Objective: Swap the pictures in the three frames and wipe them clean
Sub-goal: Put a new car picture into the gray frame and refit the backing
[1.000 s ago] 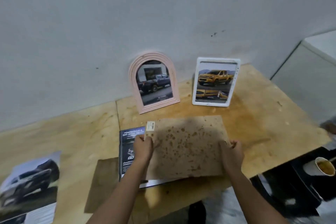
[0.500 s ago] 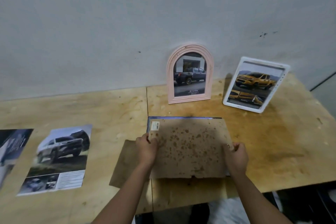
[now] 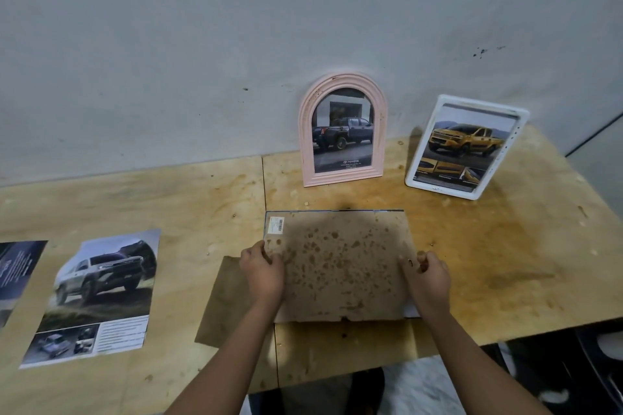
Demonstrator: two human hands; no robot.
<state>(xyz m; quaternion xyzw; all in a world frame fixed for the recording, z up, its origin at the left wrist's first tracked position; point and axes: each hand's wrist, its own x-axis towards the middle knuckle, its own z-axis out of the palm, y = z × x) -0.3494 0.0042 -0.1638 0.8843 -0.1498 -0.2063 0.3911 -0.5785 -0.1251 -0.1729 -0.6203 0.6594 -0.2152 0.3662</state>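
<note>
A stained brown backing board [image 3: 340, 263] lies face down over a flat frame on the plywood table [image 3: 505, 263], with a barcode sticker at its far left corner. My left hand [image 3: 263, 271] grips the board's left edge and my right hand [image 3: 429, 280] grips its right edge. A pink arched frame [image 3: 343, 84] with a dark pickup picture leans on the wall behind. To its right a white rectangular frame [image 3: 519, 121] holds a yellow truck picture. A loose print of a silver SUV [image 3: 101, 293] lies at the left.
A brown sheet [image 3: 226, 307] sticks out from under the board at the left. Another dark print [image 3: 18, 266] lies at the far left edge. The table's front edge runs just below my wrists, with floor and dark objects [image 3: 593, 377] beyond at the lower right.
The view has swung left, bringing the loose prints into sight. The backing board has slid over the dark picture that showed at its left, and now covers it.
</note>
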